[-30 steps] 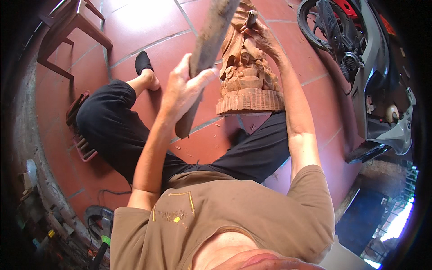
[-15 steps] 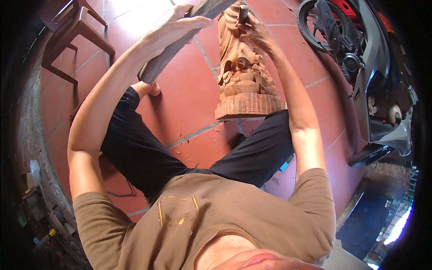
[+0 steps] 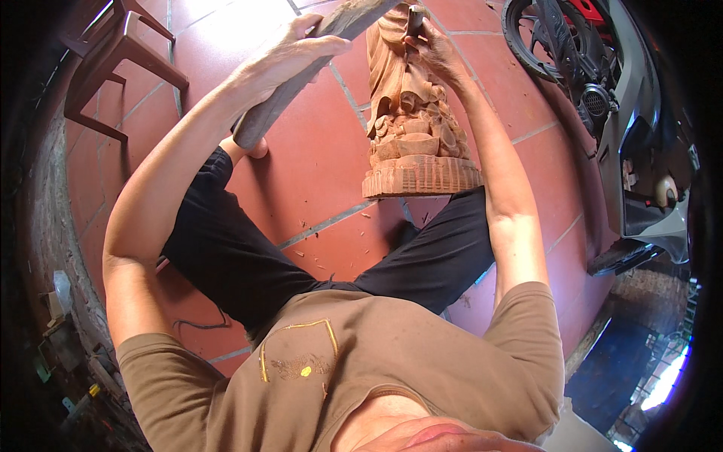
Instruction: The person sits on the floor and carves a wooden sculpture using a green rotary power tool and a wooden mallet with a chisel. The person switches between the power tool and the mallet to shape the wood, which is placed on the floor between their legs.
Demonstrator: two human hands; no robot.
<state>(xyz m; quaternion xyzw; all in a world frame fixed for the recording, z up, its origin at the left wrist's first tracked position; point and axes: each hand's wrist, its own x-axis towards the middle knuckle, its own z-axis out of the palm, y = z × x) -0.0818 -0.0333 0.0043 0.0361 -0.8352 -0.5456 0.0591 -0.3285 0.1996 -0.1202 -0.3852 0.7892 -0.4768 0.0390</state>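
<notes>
My left hand (image 3: 297,49) is wrapped round a long, weathered grey-brown wooden bar (image 3: 282,105). The bar slants from above my left foot up to the top edge of the picture. Pinched in my right hand (image 3: 438,54) is a short, dark tool (image 3: 415,21) with a squared end; its working end is hidden. That hand is beside the upper part of a carved reddish-brown wooden statue (image 3: 410,113). Robe folds and rounded shapes are cut into the statue. It stands upright on a ribbed base between my legs, and its top is out of the picture.
Wood chips (image 3: 320,265) lie on the red tiled floor (image 3: 301,188). A brown plastic chair (image 3: 132,53) stands at the far left. Along the right side is a motorbike (image 3: 629,120). A dark cord (image 3: 203,324) lies near my left thigh, and clutter lines the left wall.
Both hands have shifted slightly, the left one a little to the left with the wooden bar, the right one a little right and nearer. The statue looks unmoved apart from a slight view shift.
</notes>
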